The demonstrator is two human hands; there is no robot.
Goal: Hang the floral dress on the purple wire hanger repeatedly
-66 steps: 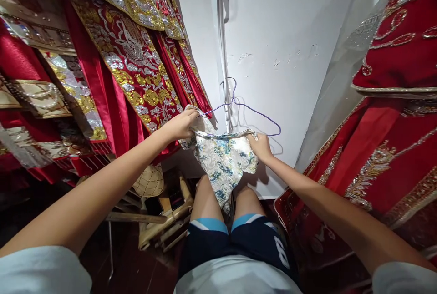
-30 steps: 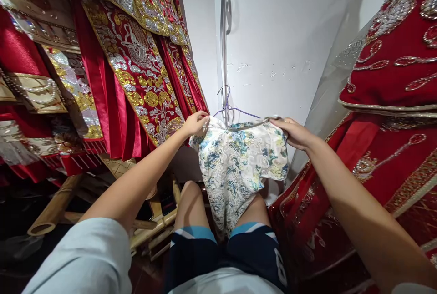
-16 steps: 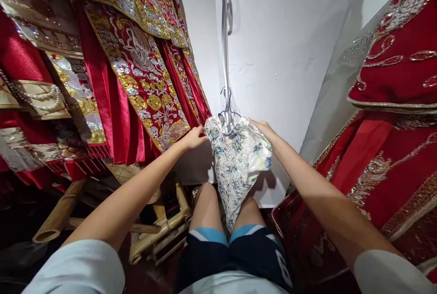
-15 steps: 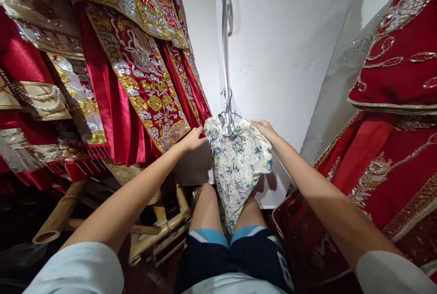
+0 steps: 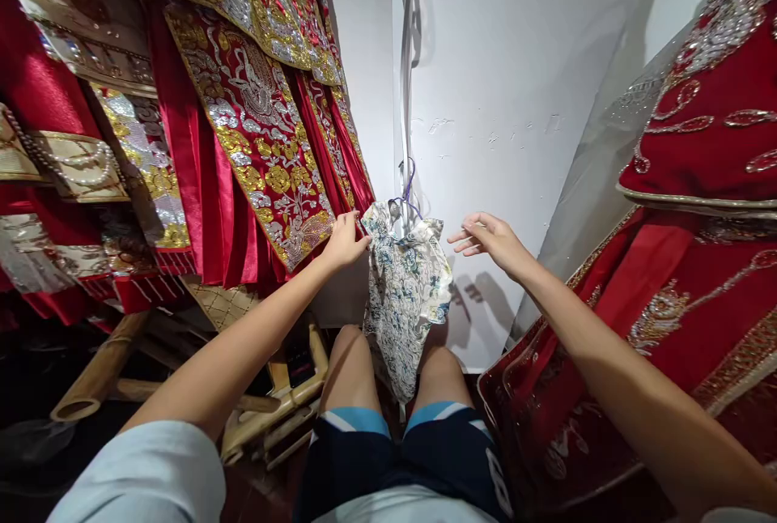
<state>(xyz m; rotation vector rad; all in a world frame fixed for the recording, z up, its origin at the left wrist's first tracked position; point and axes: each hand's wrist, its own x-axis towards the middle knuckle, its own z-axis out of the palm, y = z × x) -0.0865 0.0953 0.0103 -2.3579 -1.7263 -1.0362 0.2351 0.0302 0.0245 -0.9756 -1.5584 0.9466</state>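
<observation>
A small white top (image 5: 404, 296) with a blue and yellow floral print hangs from a purple hanger (image 5: 409, 187) at the foot of a white metal pole. My left hand (image 5: 345, 242) is beside the top's left shoulder, thumb and fingers apart. Whether its fingertips still brush the fabric is hard to tell. On the other side, my right hand (image 5: 491, 241) is held in the air, fingers spread and nothing in them, a short gap from the sleeve. The top's lower end hangs between my knees.
Red costumes embroidered in gold and silver (image 5: 267, 126) hang on the left. More beaded red garments (image 5: 698, 159) are close on the right. Bamboo furniture (image 5: 291, 406) stands low at my left. Behind the pole (image 5: 405, 78) is a white wall (image 5: 503, 61).
My right hand has let go of the top's right shoulder and moved off to the right. The top has narrowed and swung slightly left. My left hand has shifted slightly left, its fingers loosened.
</observation>
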